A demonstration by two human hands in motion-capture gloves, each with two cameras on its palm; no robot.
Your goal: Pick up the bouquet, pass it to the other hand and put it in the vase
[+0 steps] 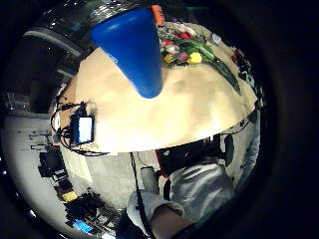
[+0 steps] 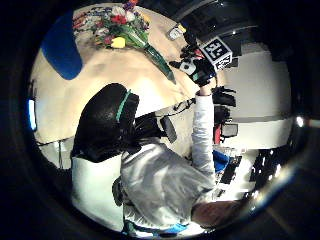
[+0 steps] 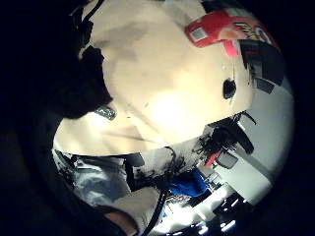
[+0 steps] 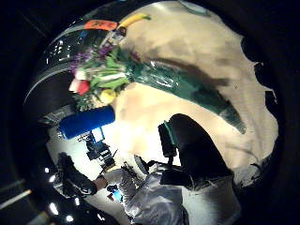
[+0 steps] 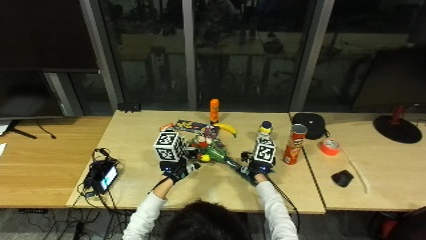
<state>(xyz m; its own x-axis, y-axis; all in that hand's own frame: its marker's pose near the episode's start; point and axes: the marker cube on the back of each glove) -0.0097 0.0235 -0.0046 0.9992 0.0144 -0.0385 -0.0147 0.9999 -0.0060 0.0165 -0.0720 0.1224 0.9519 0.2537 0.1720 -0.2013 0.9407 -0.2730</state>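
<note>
Hands in black gloves are reaching up the light wooden counter (image 5: 133,190), the left hand (image 5: 174,170) nearest the person and the right hand (image 5: 255,169) level with it. Whether the fingers of either are curled or straight I cannot tell (both are hiding under their gear). Between them the mixed flower bouquet in a dark green wrap (image 5: 214,151) is lying flat on the counter, its stem end pointing toward the right hand, which is hovering just beside it. Close to the left palm a blue tapered vase (image 1: 132,47) is standing by the blooms. Farther back a yellow banana (image 5: 226,129) and an orange upright bottle (image 5: 214,110) are sitting; a red crisp tube (image 5: 292,145) is standing to the right.
</note>
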